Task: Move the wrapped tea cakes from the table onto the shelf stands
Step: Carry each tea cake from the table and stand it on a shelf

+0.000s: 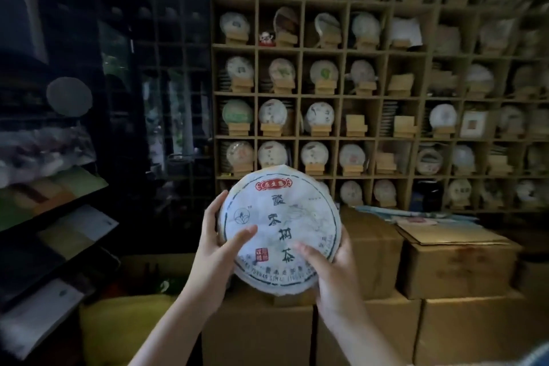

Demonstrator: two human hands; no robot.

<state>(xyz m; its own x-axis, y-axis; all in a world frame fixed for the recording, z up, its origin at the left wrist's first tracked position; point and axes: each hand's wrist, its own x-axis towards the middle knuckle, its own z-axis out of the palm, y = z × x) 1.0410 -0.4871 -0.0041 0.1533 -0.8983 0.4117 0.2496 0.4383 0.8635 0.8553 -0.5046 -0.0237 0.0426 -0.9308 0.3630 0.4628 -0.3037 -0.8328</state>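
Note:
A round tea cake (pixel 279 226) in white paper with a red label and dark characters is held upright, face toward me, in front of the shelf. My left hand (pixel 219 244) grips its left edge, thumb across the face. My right hand (pixel 326 270) grips its lower right edge, thumb on the face. Behind it stands a wooden grid shelf (pixel 300 92) whose cells hold wrapped tea cakes on small wooden stands. Some stands carry no cake, such as one stand (pixel 355 125) and another stand (pixel 404 126) in the fourth row. The table is out of view.
Stacked cardboard boxes (pixel 457 267) stand between me and the shelf foot. A dark slanted rack (pixel 56 217) with flat packets and papers fills the left side. A yellow-green object (pixel 124 324) lies low at the left. A dark lattice screen (pixel 166 68) stands behind.

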